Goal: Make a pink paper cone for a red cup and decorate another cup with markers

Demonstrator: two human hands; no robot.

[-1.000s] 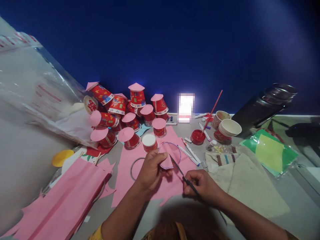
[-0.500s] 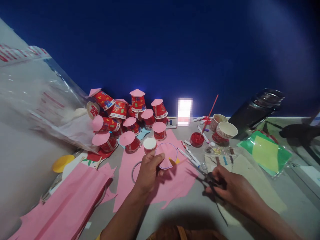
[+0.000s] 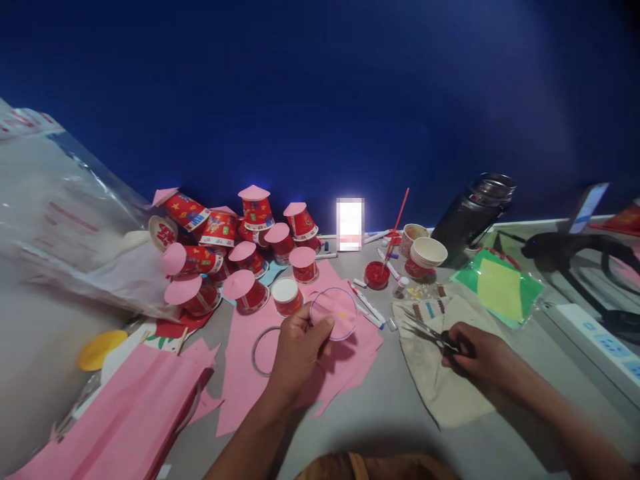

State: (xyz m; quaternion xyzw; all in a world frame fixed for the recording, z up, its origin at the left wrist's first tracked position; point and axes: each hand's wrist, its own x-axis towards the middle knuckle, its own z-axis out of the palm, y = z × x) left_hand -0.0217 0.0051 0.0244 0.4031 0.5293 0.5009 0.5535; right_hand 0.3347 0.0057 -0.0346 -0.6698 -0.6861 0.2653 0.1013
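Note:
A round pink paper disc (image 3: 345, 310) with a blue outline is pinched between the thumb and fingers of my left hand (image 3: 303, 347). Below it, pink paper sheets (image 3: 240, 380) cover part of the table, and a grey ring (image 3: 255, 350) lies on them. My right hand (image 3: 480, 353) grips a pair of scissors (image 3: 435, 333) by the handles, over a cream cloth bag (image 3: 465, 393). The blades point left, away from the disc. Just beyond my left hand stands an upside-down red paper cup (image 3: 287, 300) with its white base up.
Several red cups with pink cone tops (image 3: 255, 207) are piled at the back left. A pot of red paint (image 3: 376, 275), stacked cups (image 3: 427, 257), markers (image 3: 367, 303) and a black flask (image 3: 473, 213) stand behind. A power strip (image 3: 600, 340) lies right, a pink paper bag (image 3: 120, 407) left.
My right hand has drawn the scissors right, away from the disc. The disc stays in my left hand, turned slightly. The whole view has shifted to the right.

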